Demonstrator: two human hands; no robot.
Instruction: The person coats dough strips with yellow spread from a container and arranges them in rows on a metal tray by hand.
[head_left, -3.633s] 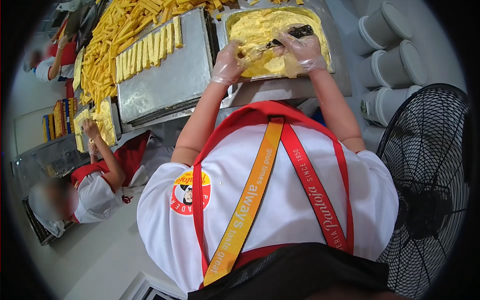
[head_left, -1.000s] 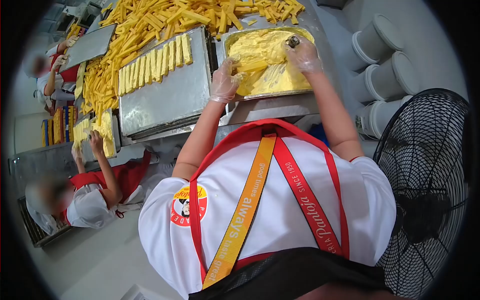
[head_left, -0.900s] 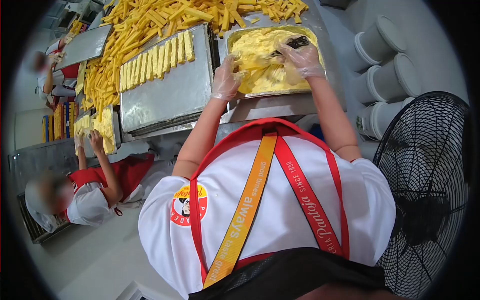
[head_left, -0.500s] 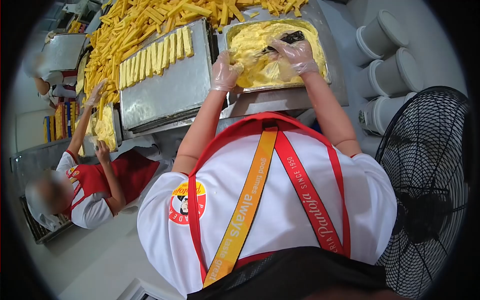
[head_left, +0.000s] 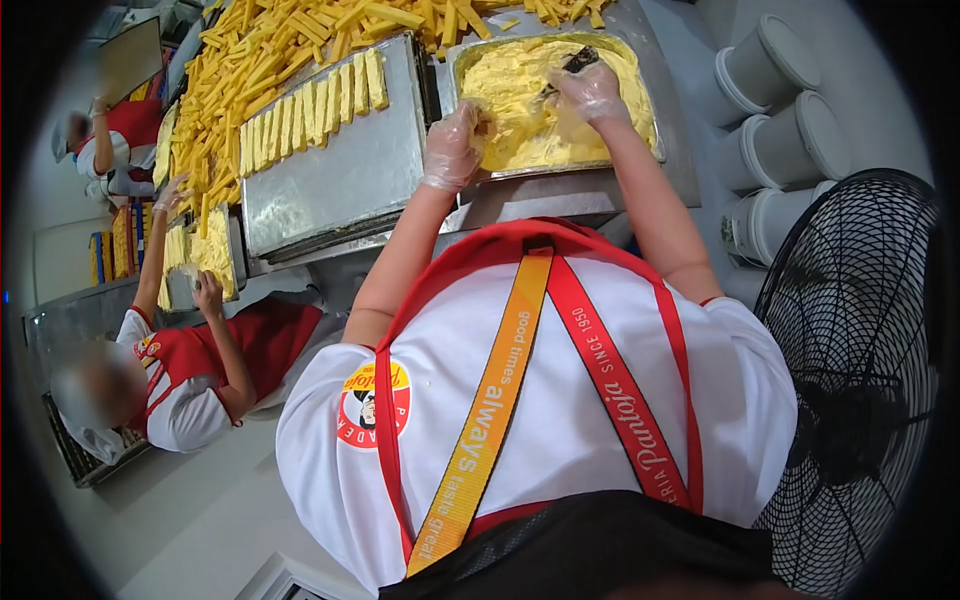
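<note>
A metal tray [head_left: 655,130] in front of me holds a thick layer of pale yellow cream [head_left: 530,70]. My right hand [head_left: 592,92], in a clear plastic glove, is closed around a black-handled spreading tool [head_left: 580,60] over the cream; its lower end is hard to see. At the tray's left edge, my left hand [head_left: 455,148], also gloved, has its fingers curled in; anything inside them is hidden. Left of it lies a flat metal sheet [head_left: 335,190] bearing a row of cream-coated sticks [head_left: 315,110].
A large heap of plain yellow sticks [head_left: 250,50] covers the table's far side. At left, a co-worker [head_left: 190,370] works over another cream tray [head_left: 215,250]; a second person [head_left: 130,130] lifts a sheet [head_left: 130,60]. White buckets [head_left: 770,65] and a black fan [head_left: 850,390] stand right.
My right hand and the tool have shifted slightly over the cream. My left hand has moved a little lower at the tray's edge. The far-left person now holds up a sheet.
</note>
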